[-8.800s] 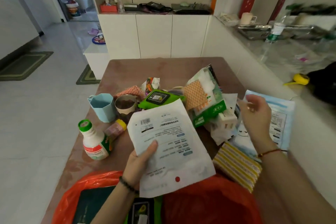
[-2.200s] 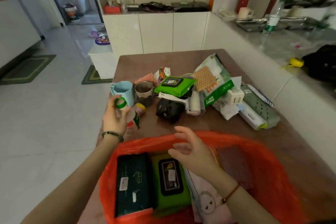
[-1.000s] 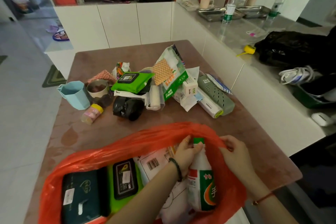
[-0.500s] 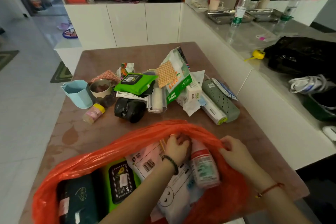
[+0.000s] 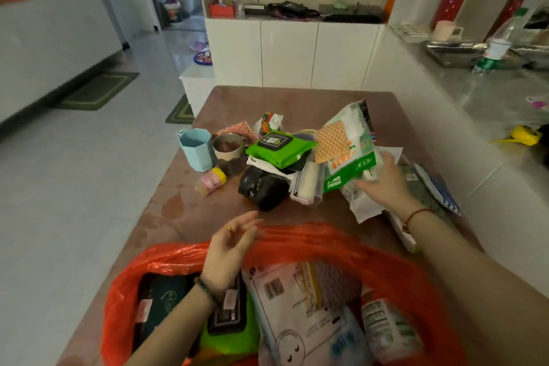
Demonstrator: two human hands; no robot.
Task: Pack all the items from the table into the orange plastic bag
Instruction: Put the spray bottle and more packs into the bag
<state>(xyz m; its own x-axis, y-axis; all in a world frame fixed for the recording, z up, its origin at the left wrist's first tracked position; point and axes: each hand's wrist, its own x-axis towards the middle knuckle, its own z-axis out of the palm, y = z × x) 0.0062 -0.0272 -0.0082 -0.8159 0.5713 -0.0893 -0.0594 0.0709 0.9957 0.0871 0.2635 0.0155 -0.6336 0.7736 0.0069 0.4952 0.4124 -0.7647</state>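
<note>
The orange plastic bag lies open at the table's near edge. Inside it are a dark green pack, a green wipes pack, a white mailer and a white bottle. My left hand hovers over the bag's far rim, fingers relaxed, holding nothing. My right hand reaches onto the pile, its fingers stretched against the green-and-white cloth pack and white packets beneath it. Left of that lie a lint roller, a black bag roll, another green wipes pack and a small yellow-capped bottle.
A light blue cup and a metal cup stand at the pile's left. A grey-green perforated case and a blue striped packet lie by the white counter wall along the table's right side. Bare brown table shows front left.
My left hand let go of the white bottle, which now lies in the bag, and rose above the rim. My right hand left the bag's edge and went forward to the pile.
</note>
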